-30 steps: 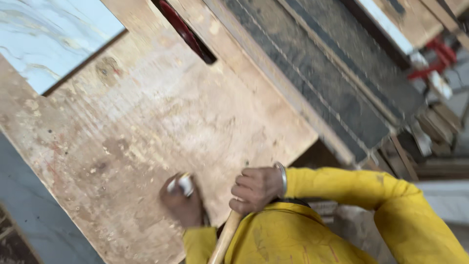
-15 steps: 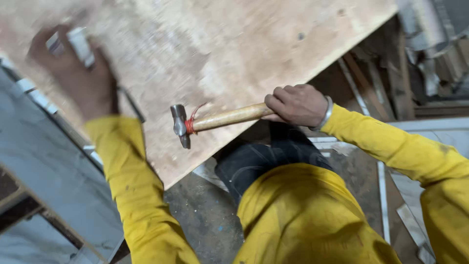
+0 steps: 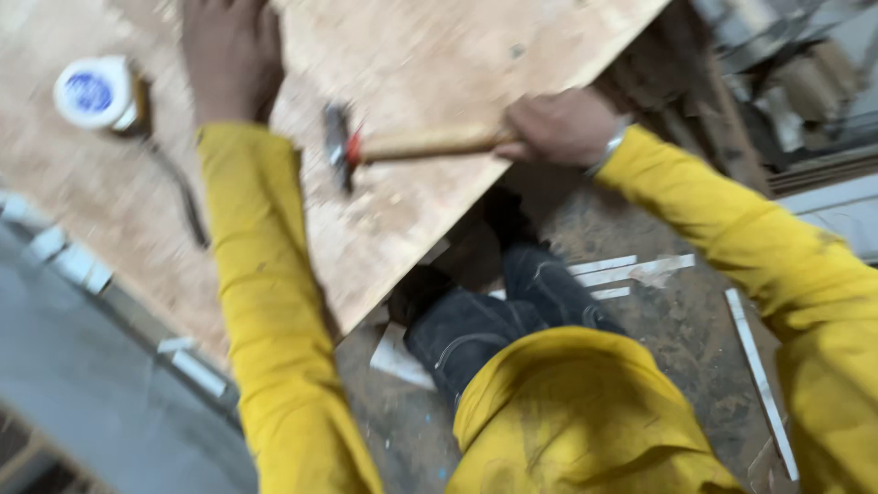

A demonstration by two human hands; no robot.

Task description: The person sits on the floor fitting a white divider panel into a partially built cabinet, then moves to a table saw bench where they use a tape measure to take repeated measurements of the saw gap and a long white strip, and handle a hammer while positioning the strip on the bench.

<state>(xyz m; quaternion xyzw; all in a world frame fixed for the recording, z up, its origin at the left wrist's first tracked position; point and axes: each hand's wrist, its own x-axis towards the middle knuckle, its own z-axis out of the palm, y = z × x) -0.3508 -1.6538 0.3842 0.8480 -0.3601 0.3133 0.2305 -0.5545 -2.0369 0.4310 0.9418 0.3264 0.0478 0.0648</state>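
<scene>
Your right hand [image 3: 560, 126] gripped the hammer [image 3: 402, 146] w/ fingers clamped; left hand [image 3: 229, 59] lay flat, fingers apart, on plywood [image 3: 439, 55].

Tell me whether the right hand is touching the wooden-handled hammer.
Touching. The head view shows the right hand wrapped around the end of the wooden-handled hammer over the plywood board.

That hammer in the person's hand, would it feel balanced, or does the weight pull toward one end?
Probably head-heavy: the hammer has a dark metal head on a slim wooden handle. The right hand grips the far end, so the head likely tugs downward. Stiff, not fragile.
</scene>
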